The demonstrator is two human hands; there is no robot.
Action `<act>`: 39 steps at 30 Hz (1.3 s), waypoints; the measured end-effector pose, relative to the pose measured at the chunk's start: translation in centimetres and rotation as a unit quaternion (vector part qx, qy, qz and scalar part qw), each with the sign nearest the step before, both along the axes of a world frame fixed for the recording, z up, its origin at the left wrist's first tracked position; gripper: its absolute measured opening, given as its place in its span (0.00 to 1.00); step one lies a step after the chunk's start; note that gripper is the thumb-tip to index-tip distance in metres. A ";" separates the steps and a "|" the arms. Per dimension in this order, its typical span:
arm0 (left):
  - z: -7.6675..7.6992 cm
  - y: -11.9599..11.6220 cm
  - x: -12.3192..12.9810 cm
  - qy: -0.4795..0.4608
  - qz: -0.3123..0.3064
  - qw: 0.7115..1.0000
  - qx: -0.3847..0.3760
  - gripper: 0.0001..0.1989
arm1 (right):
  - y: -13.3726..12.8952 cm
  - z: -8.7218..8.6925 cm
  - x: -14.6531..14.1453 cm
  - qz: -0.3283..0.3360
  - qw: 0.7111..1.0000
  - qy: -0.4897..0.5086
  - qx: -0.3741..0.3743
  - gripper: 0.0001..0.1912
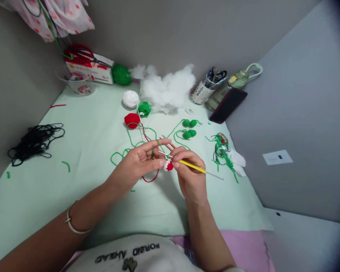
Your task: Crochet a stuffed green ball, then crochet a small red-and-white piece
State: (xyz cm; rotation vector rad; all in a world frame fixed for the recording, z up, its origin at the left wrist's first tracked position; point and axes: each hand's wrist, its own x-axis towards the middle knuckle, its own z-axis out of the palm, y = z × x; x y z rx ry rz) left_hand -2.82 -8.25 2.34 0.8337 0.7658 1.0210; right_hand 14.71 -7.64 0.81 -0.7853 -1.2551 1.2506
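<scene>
My right hand (189, 170) grips a crochet hook (192, 165) by its yellow handle, the thin metal hook end pointing left toward my other fingers. Between the two hands is a small red and white crochet piece (168, 165), pinched at its left edge by my left hand (143, 160). Green yarn (158, 143) runs over the left index finger, which is stretched out. A red strand (151, 181) loops below the left hand. Just beyond the fingers, small scissors (170, 142) with orange-brown handles lie partly hidden.
Red (132, 120), white (130, 99) and green yarn balls (144, 109) sit ahead of white stuffing (170, 88). Green crocheted balls (189, 129) lie right of centre, yarn scraps (223, 151) farther right. Black cord (34, 143) is at left; a phone (228, 105) leans near a pen cup (205, 88).
</scene>
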 end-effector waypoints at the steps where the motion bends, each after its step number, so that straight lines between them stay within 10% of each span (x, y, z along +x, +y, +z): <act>1: 0.0 0.0 0.0 0.001 0.006 1.000 0.003 0.22 | 0.0 0.0 0.0 0.005 1.000 0.002 -0.002 0.04; 12: 0.1 -1.2 0.4 -0.004 0.011 1.000 -0.018 0.20 | -0.1 0.3 -1.0 -0.044 0.993 0.081 -0.068 0.08; 23: -0.4 -1.7 1.7 -0.023 0.064 0.998 -0.005 0.21 | -0.6 -0.2 -1.2 -0.116 0.993 -0.008 0.032 0.05; 39: -0.1 -1.5 0.8 -0.016 0.079 0.997 -0.014 0.18 | -0.4 -0.1 -0.8 -0.072 0.997 0.000 -0.020 0.08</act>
